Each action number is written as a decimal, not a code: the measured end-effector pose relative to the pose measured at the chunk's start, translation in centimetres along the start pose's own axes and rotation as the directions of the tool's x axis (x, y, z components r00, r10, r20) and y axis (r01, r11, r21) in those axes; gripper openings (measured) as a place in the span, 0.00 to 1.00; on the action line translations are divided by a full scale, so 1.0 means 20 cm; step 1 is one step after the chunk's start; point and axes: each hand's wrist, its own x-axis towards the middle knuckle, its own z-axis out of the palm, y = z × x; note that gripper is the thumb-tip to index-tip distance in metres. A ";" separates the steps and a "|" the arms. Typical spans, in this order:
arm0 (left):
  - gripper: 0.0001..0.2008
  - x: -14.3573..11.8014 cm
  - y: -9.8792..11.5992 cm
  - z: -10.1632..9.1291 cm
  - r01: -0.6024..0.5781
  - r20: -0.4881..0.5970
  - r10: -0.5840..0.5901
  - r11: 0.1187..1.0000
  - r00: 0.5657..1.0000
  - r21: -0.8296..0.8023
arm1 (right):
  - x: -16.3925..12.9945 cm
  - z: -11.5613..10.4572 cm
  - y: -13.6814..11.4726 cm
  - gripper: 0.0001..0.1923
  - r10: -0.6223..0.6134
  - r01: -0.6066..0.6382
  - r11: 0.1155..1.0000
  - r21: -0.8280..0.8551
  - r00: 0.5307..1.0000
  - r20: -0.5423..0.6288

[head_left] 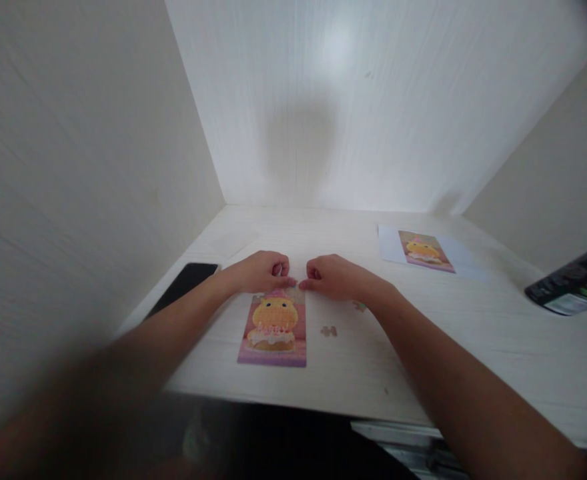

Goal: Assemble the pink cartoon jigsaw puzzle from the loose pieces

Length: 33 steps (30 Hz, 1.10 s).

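Presently we list: left hand [258, 272] and right hand [334, 275], fingers curled, fingertips pressing the top edge of the jigsaw picture [274, 328]; whether either pinches a piece, we cannot tell. Just right of the hands: loose pieces [329, 331]. Left: phone [183, 285]. Far right: reference sheet [423, 251], dark box [576, 280], all on the desk [473, 347].

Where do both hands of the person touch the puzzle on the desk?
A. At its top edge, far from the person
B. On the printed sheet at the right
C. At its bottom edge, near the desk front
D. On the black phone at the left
A: the left hand and the right hand meet with curled fingers at the far top edge of the puzzle, away from the printed sheet and the phone.
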 end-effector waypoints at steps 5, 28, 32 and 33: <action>0.17 0.01 0.01 0.00 -0.013 -0.001 0.013 0.999 1.000 0.037 | 0.01 -0.01 0.01 0.16 0.049 -0.049 0.999 0.010 0.999 -0.001; 0.21 -0.04 0.00 -0.06 -0.088 0.041 0.089 0.996 0.995 -0.029 | -0.22 -0.14 -0.14 0.05 -0.056 0.098 0.990 -0.106 0.938 0.342; 0.20 -0.04 0.00 -0.07 -0.081 0.043 0.082 0.997 0.996 -0.017 | -0.18 -0.17 -0.05 0.06 -0.159 0.153 0.987 0.041 0.944 0.289; 0.20 -0.04 0.00 -0.08 -0.081 0.047 0.082 0.996 0.996 -0.020 | -0.16 -0.17 -0.02 0.06 -0.155 0.140 0.987 0.075 0.951 0.268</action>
